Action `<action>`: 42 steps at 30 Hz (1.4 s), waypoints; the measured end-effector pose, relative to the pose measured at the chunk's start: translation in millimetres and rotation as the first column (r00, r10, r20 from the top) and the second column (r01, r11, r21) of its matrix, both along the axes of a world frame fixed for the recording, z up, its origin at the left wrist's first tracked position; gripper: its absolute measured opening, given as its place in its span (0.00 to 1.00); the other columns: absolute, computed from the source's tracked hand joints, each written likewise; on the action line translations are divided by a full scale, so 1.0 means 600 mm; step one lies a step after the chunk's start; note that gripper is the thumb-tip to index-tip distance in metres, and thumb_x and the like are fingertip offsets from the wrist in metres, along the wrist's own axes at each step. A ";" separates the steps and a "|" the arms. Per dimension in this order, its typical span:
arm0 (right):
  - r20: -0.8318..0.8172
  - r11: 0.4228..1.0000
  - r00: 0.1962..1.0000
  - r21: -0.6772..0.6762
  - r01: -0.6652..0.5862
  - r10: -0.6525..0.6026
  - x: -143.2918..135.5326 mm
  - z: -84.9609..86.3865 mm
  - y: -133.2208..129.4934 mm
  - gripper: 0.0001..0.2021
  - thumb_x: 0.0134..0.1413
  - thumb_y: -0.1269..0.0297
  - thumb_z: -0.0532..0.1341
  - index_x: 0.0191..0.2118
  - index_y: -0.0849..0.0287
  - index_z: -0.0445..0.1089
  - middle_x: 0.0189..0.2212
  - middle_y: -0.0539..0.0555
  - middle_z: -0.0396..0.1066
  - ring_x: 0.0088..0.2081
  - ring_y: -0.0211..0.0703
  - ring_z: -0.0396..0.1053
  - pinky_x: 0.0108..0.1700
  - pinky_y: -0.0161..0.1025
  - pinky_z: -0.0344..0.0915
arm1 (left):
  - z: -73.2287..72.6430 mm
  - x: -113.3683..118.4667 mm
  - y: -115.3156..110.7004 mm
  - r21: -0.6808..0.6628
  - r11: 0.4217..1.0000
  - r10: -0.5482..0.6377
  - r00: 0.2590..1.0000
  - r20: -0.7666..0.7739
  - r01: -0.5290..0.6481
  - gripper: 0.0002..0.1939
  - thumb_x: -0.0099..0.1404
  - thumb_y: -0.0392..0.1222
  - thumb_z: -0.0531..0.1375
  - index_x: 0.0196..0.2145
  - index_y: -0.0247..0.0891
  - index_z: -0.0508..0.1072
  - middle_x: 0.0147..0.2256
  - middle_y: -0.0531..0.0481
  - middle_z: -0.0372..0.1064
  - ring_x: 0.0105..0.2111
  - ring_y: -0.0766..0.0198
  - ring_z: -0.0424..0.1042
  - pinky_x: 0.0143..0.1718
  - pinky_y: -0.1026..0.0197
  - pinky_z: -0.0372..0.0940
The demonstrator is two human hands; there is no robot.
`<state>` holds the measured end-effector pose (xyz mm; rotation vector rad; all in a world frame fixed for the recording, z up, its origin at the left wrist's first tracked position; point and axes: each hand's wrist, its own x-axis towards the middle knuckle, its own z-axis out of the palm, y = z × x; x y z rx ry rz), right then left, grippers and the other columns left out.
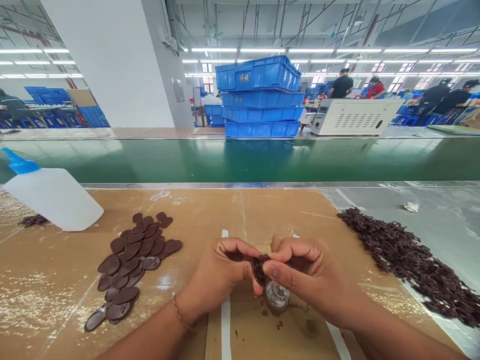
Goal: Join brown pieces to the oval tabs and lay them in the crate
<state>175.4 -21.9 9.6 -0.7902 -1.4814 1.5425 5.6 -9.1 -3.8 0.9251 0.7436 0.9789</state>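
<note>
Between thumb and fingers, my left hand (221, 275) grips a dark brown oval disc (258, 270), tilted on edge. My right hand (307, 270) pinches a small dark brown piece (264, 257) at the disc's upper edge; fingers partly hide it. Just below both hands a small clear glass jar (277, 298) stands on the cardboard, with dark wet spots around it. To the left lies a loose pile of similar brown oval discs (131, 250), some of them shiny. A long heap of dark brown curled pieces (405, 260) lies on the right.
A white plastic bottle (56, 197) with a blue nozzle leans at the left, near a few dark pieces (33, 220). Beyond the cardboard-covered table (210, 210) runs a green conveyor belt (168, 160). Stacked blue crates (262, 100) and a white metal box (354, 117) stand behind it. People work farther back.
</note>
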 end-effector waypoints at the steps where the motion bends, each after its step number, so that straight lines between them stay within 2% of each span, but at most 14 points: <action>1: -0.002 1.000 1.000 -0.002 -0.002 0.002 0.000 0.000 0.000 0.15 0.55 0.59 0.66 0.24 0.60 0.64 0.21 0.50 0.70 0.25 0.36 0.66 0.27 0.35 0.59 | 0.000 0.000 0.000 0.004 1.000 -0.004 1.000 0.000 0.004 0.09 0.48 0.24 0.66 0.22 0.35 0.75 0.15 0.54 0.72 0.18 0.71 0.71 0.24 0.73 0.64; 7: 0.007 1.000 1.000 -0.003 -0.006 0.006 0.001 0.001 -0.001 0.16 0.55 0.57 0.66 0.24 0.60 0.64 0.21 0.51 0.71 0.24 0.36 0.65 0.27 0.35 0.58 | 0.002 0.001 -0.001 0.004 1.000 0.008 0.999 -0.033 -0.008 0.07 0.47 0.31 0.70 0.22 0.34 0.75 0.15 0.53 0.72 0.18 0.69 0.70 0.24 0.70 0.64; 17: 0.017 1.000 1.000 0.007 0.006 -0.006 0.001 -0.002 0.001 0.15 0.53 0.56 0.67 0.24 0.59 0.66 0.21 0.50 0.70 0.24 0.37 0.65 0.26 0.36 0.58 | 0.003 0.001 -0.002 -0.017 1.000 0.022 0.998 -0.057 -0.023 0.07 0.46 0.27 0.68 0.22 0.35 0.76 0.15 0.54 0.71 0.18 0.68 0.70 0.25 0.69 0.64; 25: -0.022 0.999 1.000 -0.039 -0.020 0.019 0.000 -0.004 0.000 0.17 0.53 0.55 0.67 0.24 0.59 0.64 0.23 0.53 0.73 0.26 0.39 0.68 0.27 0.36 0.58 | 0.001 -0.001 -0.003 -0.003 0.999 0.039 0.995 -0.087 -0.040 0.07 0.46 0.29 0.69 0.22 0.35 0.75 0.17 0.53 0.73 0.19 0.68 0.71 0.26 0.68 0.65; 30: -0.023 0.999 0.999 -0.038 -0.025 0.024 -0.003 -0.006 0.003 0.17 0.55 0.54 0.65 0.24 0.59 0.63 0.24 0.54 0.75 0.26 0.40 0.68 0.28 0.37 0.58 | -0.001 0.001 -0.001 -0.012 0.999 0.041 0.998 -0.053 -0.042 0.07 0.46 0.30 0.69 0.23 0.35 0.75 0.13 0.54 0.70 0.16 0.69 0.69 0.23 0.69 0.63; 38: -0.024 0.999 0.999 -0.034 -0.023 0.022 -0.002 -0.001 0.003 0.17 0.51 0.54 0.68 0.24 0.60 0.66 0.23 0.54 0.75 0.26 0.40 0.69 0.29 0.38 0.60 | 0.003 0.003 -0.001 -0.043 0.995 0.086 0.995 -0.057 -0.088 0.11 0.40 0.32 0.73 0.21 0.34 0.75 0.14 0.53 0.70 0.16 0.67 0.70 0.22 0.68 0.64; 42: 0.010 1.000 1.000 -0.026 -0.015 0.015 -0.001 -0.001 0.003 0.17 0.52 0.53 0.67 0.24 0.60 0.66 0.24 0.54 0.75 0.26 0.40 0.68 0.28 0.37 0.60 | 0.003 0.003 0.000 -0.025 0.997 0.065 0.996 -0.055 -0.066 0.11 0.40 0.32 0.74 0.21 0.34 0.76 0.14 0.53 0.71 0.17 0.66 0.71 0.24 0.67 0.67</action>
